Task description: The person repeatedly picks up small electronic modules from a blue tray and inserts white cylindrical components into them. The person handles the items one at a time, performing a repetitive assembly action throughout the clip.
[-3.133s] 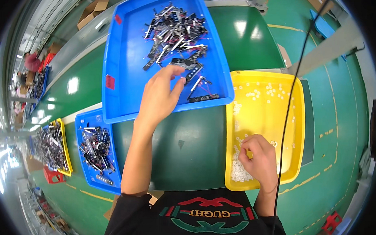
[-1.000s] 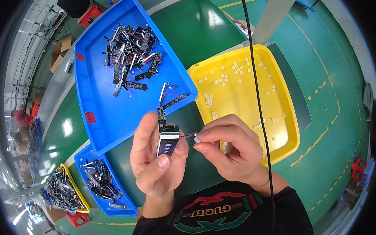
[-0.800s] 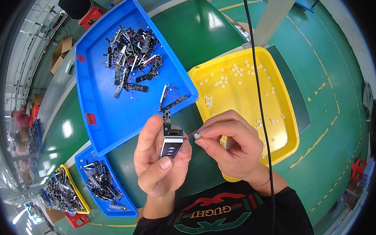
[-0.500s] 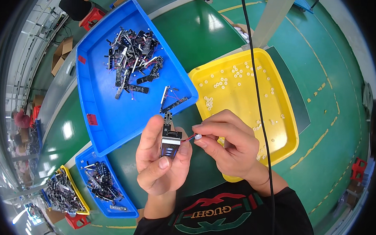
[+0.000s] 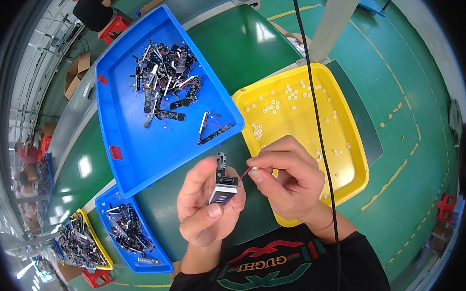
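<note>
My left hand point(image 5: 205, 205) grips a small black electronic part point(image 5: 222, 183) with a metal end, held upright above the green table. My right hand point(image 5: 290, 177) pinches a thin red wire point(image 5: 245, 171) that runs from the part, with a tiny white piece at the fingertips. Beyond my hands lies a large blue tray point(image 5: 123, 140) holding a pile of several similar black parts point(image 5: 163, 80). To the right sits a yellow tray point(image 5: 355, 151) scattered with small white beads point(image 5: 276, 103).
A smaller blue tray point(image 5: 111, 205) and a yellow tray point(image 5: 99, 249) of black parts lie at lower left. A black cable point(image 5: 317, 118) hangs down across the view. A person in black point(image 5: 96, 9) sits on a red stool far off. Cardboard boxes point(image 5: 76, 73) stand left of the table.
My hands went from reaching into the two trays to meeting in front of me. Over the last second they have shifted slightly, with the right fingers staying on the part's wire.
</note>
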`<state>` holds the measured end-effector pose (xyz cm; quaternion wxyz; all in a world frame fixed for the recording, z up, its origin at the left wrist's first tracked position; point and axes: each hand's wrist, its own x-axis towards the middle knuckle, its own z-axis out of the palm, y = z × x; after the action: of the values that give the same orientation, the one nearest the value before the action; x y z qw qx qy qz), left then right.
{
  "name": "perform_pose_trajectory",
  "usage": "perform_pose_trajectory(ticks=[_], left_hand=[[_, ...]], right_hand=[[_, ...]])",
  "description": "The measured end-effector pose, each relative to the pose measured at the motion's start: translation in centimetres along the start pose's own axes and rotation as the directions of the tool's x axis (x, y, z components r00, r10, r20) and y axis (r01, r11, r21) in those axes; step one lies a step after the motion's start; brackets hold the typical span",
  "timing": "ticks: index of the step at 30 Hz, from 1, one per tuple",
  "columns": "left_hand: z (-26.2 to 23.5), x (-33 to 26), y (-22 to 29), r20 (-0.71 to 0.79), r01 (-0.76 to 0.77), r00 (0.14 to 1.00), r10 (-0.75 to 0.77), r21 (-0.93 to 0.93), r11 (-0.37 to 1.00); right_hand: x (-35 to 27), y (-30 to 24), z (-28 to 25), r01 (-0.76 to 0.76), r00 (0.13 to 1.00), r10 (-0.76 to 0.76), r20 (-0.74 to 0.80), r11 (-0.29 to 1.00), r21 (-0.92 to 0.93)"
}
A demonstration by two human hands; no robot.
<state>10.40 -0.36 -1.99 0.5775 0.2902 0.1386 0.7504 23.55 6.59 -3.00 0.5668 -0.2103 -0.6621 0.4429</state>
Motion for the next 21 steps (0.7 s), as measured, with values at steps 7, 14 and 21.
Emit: perform_pose_trajectory(ticks=[7, 14, 21], left_hand=[[-0.2, 0.2, 0.4, -0.026, 0.003, 1.000, -0.002, 0.041, 0.999], [-0.4, -1.8, 0.0, -0.168, -0.049, 0.984, 0.060, 0.068, 0.997], [-4.5, -6.9, 5.7, -0.374, -0.023, 0.817, 0.440, 0.740, 0.673]], right_hand=[[-0.2, -0.1, 0.0, -0.001, 1.000, 0.002, 0.029, 1.000, -0.026], [-0.8, 0.1, -0.3, 0.037, 0.996, -0.020, 0.088, 0.978, -0.205], [-1.3, 2.1, -5.7, -0.044, 0.919, 0.268, 0.289, 0.798, -0.601]])
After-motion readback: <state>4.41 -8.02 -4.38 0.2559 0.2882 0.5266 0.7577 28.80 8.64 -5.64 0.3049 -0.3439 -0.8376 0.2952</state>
